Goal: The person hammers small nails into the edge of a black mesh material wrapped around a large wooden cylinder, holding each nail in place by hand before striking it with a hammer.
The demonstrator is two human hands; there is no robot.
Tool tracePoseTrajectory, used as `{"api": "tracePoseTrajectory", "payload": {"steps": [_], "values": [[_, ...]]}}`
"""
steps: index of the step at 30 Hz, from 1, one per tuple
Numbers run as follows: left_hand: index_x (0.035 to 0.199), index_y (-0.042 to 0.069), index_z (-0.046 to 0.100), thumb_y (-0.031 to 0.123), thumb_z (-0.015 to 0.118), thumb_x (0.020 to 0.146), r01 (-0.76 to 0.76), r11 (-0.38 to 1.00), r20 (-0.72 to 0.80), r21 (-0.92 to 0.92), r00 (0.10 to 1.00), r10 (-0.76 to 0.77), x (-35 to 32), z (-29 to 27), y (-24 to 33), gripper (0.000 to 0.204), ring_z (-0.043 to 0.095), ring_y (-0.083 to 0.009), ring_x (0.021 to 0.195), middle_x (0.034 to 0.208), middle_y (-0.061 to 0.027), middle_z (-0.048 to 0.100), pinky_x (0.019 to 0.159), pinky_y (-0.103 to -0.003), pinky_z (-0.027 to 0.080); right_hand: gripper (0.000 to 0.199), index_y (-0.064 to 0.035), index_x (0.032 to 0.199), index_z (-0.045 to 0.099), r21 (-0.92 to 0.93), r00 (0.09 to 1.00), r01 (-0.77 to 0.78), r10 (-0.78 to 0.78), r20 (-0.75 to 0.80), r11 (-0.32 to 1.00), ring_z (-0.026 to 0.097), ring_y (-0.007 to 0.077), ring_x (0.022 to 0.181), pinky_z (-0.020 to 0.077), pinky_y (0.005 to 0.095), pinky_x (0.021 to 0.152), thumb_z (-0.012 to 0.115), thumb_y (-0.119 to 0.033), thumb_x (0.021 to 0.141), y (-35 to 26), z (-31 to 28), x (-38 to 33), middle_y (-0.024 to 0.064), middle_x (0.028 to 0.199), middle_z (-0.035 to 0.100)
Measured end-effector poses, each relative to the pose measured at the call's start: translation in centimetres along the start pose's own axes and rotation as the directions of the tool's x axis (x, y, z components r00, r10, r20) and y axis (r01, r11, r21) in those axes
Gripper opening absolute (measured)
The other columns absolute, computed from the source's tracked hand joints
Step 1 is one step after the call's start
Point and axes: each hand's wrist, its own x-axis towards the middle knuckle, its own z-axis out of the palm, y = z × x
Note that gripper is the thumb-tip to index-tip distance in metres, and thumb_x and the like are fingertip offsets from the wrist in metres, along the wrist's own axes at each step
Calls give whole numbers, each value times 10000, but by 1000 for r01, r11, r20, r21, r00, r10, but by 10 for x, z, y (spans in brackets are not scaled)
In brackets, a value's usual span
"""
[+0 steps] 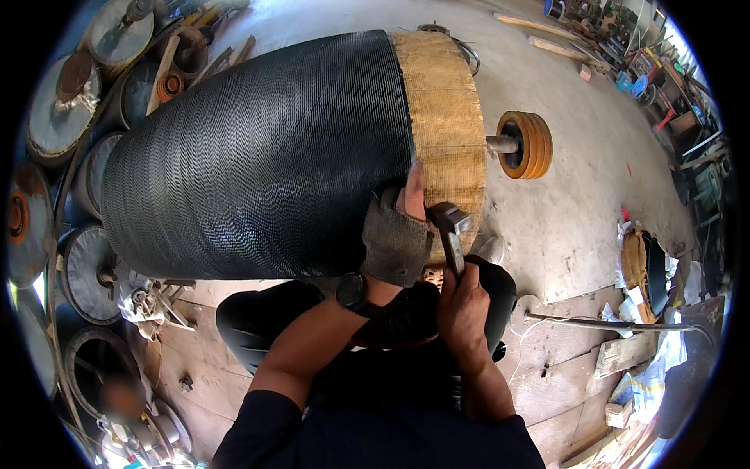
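Note:
A big tapered drum lies across in front of me, closely wound with black ridged wire-like strip (258, 156). Its right end is a bare wooden band (445, 117). My left hand (398, 234), in a dark fingerless glove, rests at the seam between winding and wood. One finger stretches along that edge; the others are partly hidden, and I see nothing held. In my right hand (462, 305) is a hammer (451, 234), gripped by its handle. The hammer's head is just right of the gloved hand, over the lower wooden band.
A shaft with a grooved orange pulley (525, 145) sticks out from the drum's right end. Several round metal-ended rollers (92, 273) are stacked at the left. Planks (535, 27) lie on the far floor. A bent metal bar (601, 322) and scrap lie at the right.

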Motion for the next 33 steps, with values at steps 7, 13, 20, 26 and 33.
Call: {"api": "tracePoseTrajectory", "payload": {"steps": [7,13,20,26,33], "values": [[1433,-38,471,54,716,786,-121,982,-73,-148,991,111,-33,-33,7,697,597,-329,947,1089,-176,582,819,-451,505,181,5,1049,502,116,993,-34,47,-110,993,636,476,660,517,496,566,607,-125,980,4,-7,-12,272,755,637],[1098,22,655,191,663,856,-34,987,515,-155,850,110,-119,-23,9,295,628,-320,956,1053,-151,632,808,-437,513,170,10,982,515,227,996,-91,85,38,970,624,461,641,484,455,532,591,-142,990,-2,-2,-1,247,713,614],[931,86,661,272,656,859,-140,979,557,-147,806,199,-164,5,6,199,611,-294,912,927,-97,602,764,-451,501,279,24,915,537,-49,999,-28,26,-34,998,529,155,557,432,333,513,476,-219,1038,2,9,7,72,645,482],[880,93,674,293,676,832,-142,980,625,-141,754,200,-154,1,12,206,615,-290,934,931,-95,608,796,-454,504,187,-9,935,545,488,970,11,108,-216,873,544,162,572,433,332,504,501,-169,1021,-12,-9,-14,84,681,567],[906,60,647,224,694,822,-55,941,415,-335,888,200,-158,-3,5,191,614,-323,951,1014,-127,599,798,-481,511,180,-3,921,524,43,913,-344,324,246,938,645,363,700,513,383,619,587,-157,990,-17,0,4,227,894,665]]}}
